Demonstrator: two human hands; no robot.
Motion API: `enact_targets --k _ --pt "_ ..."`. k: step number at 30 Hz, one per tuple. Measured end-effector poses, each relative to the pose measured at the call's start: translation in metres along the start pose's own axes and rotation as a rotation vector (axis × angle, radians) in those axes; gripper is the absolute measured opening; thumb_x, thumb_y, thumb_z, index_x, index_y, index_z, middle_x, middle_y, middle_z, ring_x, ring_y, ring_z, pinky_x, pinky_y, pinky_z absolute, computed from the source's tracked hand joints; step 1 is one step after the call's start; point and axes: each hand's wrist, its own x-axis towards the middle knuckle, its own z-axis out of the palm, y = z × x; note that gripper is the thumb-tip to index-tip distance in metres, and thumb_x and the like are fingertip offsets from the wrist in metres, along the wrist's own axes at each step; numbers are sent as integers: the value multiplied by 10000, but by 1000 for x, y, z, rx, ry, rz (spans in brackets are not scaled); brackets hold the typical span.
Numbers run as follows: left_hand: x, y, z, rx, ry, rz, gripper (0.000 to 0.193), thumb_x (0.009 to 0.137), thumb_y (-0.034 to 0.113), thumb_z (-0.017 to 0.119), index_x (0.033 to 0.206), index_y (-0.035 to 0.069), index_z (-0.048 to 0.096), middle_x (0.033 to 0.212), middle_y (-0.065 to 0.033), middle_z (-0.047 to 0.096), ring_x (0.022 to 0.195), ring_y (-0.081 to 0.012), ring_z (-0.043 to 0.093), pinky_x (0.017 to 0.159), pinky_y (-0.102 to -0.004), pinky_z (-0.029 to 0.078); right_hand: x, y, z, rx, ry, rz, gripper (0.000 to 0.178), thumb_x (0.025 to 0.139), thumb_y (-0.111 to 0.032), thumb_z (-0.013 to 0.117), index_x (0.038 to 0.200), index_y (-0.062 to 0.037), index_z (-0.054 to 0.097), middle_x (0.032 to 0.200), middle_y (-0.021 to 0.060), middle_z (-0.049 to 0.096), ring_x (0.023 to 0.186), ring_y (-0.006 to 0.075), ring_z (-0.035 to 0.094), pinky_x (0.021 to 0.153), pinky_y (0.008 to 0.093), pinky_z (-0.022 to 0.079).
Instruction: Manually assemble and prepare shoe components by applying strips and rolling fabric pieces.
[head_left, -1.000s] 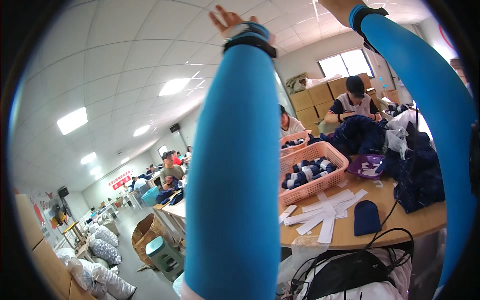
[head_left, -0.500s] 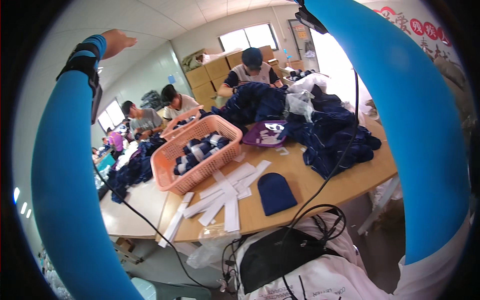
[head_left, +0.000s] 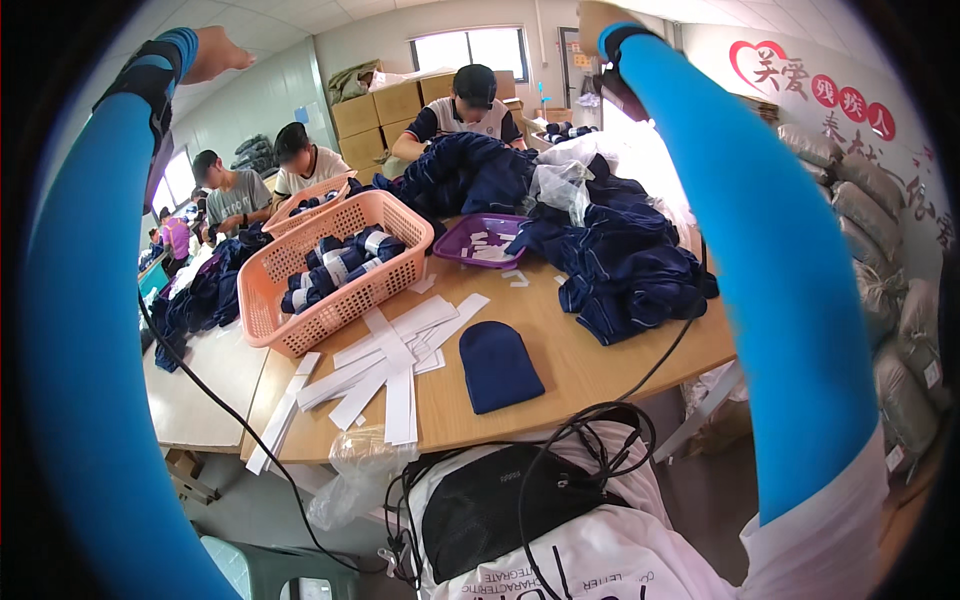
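Both my arms, in blue sleeves with black wrist straps, are raised high above the table. My left hand [head_left: 215, 55] is at the upper left, fingers loosely stretched to the right, with nothing visible in it. At the top edge, my right hand [head_left: 604, 18] is blurred and partly cut off, so its fingers cannot be made out. Neither hand touches anything on the table. Below them a navy knit hat [head_left: 500, 367] lies flat on the wooden table [head_left: 590, 365]. To its left, white paper strips [head_left: 400, 335] are spread in a crossed heap.
A peach basket [head_left: 350, 306] holds rolled navy bundles [head_left: 335, 262] with white bands. Behind the hat are a purple tray [head_left: 450, 240] of white pieces and a navy fabric pile [head_left: 630, 265]. Black cables [head_left: 600, 425] hang before me. Co-workers [head_left: 470, 110] sit across the table.
The view has turned rightward, so the table and its things shift left and up. My right hand has come partly into view at the top. The hat and strips stay on the table.
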Motion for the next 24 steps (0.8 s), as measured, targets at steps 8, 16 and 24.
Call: enact_targets --k 8,16,24 --pt "37 -32 56 -114 -55 218 691 1002 624 624 910 -51 741 790 -185 722 671 -322 689 716 -468 600 -85 -66 137 9 -220 -138 360 911 -213 713 1230 -70 798 1209 232 769 1137 401 754 985 517 597" --pt "7 23 81 -169 -8 4 661 1013 570 623 1029 -75 765 871 -240 755 758 -376 750 733 -491 611 -202 -79 250 168 -561 -106 471 916 -190 618 1370 -147 738 1425 186 688 1320 399 651 1152 476 490" --pt "-12 -9 103 -33 -20 120 632 1023 554 605 1064 -51 781 1037 -270 771 958 -432 739 961 -489 555 -200 -90 303 29 -512 172 444 905 -226 618 1293 -66 766 1429 242 668 1338 393 644 1079 548 545"
